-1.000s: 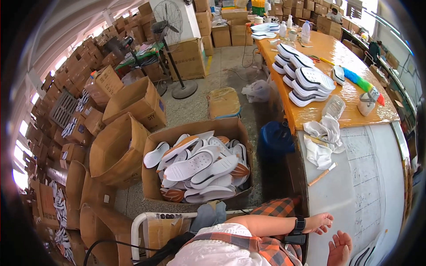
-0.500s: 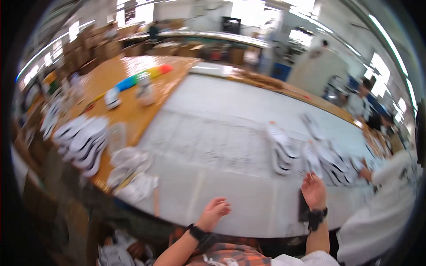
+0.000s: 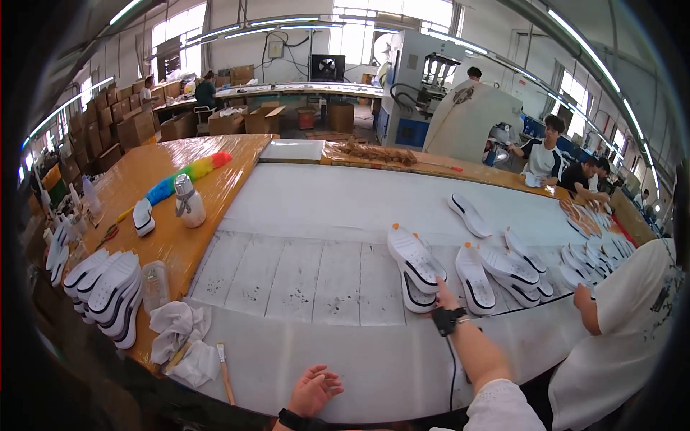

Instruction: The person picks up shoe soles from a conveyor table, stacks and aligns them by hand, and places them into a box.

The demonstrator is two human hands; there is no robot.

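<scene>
A small stack of white shoe soles [image 3: 412,257], with dark stripes along their sides and orange tips at the toe end, lies on the white worktable [image 3: 287,187]. At the heel of the upper sole is my right hand [image 3: 447,294], closed on its edge; part of the fingers is hidden. More white soles [image 3: 475,280] lie just to the right, some stacked on others. My left hand [image 3: 314,391] hovers over the table's near edge, empty, its fingers loosely bent and apart. Both wrists wear black bands.
On the left, a wrapped tabletop [image 3: 215,158] holds stacked soles [image 3: 115,287], a bottle [image 3: 189,202] and a rainbow duster [image 3: 188,176]. White cloths [image 3: 176,330] and a brush [image 3: 226,373] lie near the front. A person in white [image 3: 611,330] works close on my right; others sit farther back.
My right hand has moved forward and left onto the heel of the stacked soles. My left hand now appears lower and farther left. The view has shifted and become sharper.
</scene>
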